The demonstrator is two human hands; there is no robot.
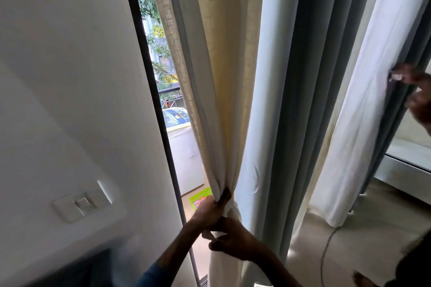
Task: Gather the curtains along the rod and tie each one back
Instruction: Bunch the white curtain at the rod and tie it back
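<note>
A cream curtain (217, 77) hangs beside the window's dark frame, bunched into a narrow bundle low down. My left hand (210, 211) is closed around that bundle at its narrowest point. Just below it, my right hand (231, 242) pinches the same cream fabric with its fingers. A grey-blue curtain (286, 100) hangs in folds right next to it. Farther right hangs a white curtain (363, 105). Another person's hand (417, 93) grips the grey edge beside it at the right border. The rod is out of view.
A white wall with a switch plate (81, 202) fills the left side. A black window frame (151, 91) runs down beside the cream curtain, with a balcony and a green box (198, 197) behind the glass. A cable (326, 247) lies on the floor at the lower right.
</note>
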